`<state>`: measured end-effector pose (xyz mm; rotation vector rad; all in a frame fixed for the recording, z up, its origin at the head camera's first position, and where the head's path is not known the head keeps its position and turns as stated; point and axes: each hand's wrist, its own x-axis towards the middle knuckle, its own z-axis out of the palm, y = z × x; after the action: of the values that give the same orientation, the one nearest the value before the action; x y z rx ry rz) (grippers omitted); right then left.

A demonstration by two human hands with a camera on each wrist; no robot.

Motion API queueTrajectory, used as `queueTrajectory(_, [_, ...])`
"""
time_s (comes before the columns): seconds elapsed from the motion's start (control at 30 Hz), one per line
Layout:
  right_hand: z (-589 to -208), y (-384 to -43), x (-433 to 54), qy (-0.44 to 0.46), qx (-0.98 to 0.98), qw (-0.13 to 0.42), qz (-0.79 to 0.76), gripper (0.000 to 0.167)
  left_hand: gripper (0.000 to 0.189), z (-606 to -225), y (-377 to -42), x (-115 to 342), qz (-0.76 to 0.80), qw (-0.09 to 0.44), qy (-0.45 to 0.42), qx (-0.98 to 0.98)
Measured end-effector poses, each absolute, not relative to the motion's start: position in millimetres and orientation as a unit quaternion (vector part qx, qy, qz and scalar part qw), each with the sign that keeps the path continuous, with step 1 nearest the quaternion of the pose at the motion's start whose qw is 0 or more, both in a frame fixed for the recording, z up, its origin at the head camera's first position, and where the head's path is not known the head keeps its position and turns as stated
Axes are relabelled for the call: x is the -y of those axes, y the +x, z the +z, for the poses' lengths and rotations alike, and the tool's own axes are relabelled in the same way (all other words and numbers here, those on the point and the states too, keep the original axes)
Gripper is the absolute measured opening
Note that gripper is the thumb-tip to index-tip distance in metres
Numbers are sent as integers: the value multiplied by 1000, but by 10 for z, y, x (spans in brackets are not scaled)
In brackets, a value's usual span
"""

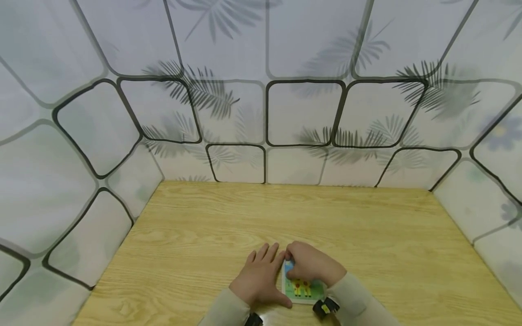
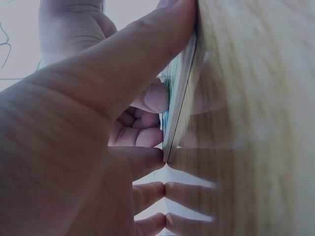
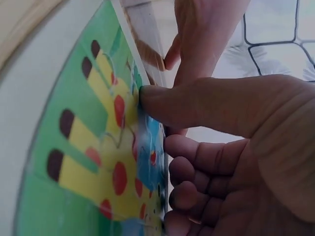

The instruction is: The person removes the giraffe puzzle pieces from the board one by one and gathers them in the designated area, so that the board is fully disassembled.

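Note:
A small giraffe jigsaw puzzle (image 1: 301,290) with a white border lies flat on the table near its front; wavy seams cross the picture in the right wrist view. My left hand (image 1: 259,277) rests beside it with fingers spread and straight, forefinger along its left edge and thumb at the near corner. Over the upper part of the puzzle is my right hand (image 1: 313,263), with its fingers curled inward. Its thumb (image 3: 165,104) presses on the picture, and the curled fingertips (image 3: 181,169) sit at the far side. The giraffe's head is hidden beneath this hand.
The wood-grain table (image 1: 195,226) reaches back to a patterned fabric wall (image 1: 302,113) with leaf prints and dark outlines. Similar fabric encloses the left and right sides. A small black device (image 1: 326,308) is strapped to the right wrist.

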<state>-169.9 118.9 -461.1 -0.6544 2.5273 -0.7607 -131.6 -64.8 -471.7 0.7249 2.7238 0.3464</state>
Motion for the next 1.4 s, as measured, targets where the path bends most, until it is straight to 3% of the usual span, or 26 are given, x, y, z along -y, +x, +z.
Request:
queueTrajectory(0.13, [-4645, -1704, -1200, -263, -894, 212, -295, 13, 118, -4704, -1318, 647, 122, 145, 250, -949])
queueTrajectory(0.5, [-4652, -1704, -1254, -251, -888, 220, -318, 25, 103, -4729, -1347, 612, 158, 160, 251, -941])
queueTrajectory(0.8, [-4677, -1715, -1281, -250, -889, 211, -319, 28, 112, -4687, -1416, 535, 166, 209, 245, -932])
queueTrajectory(1.4, [-4671, -1701, -1286, -256, -897, 176, -315, 25, 116, -4669, -1443, 466, 157, 227, 234, -932])
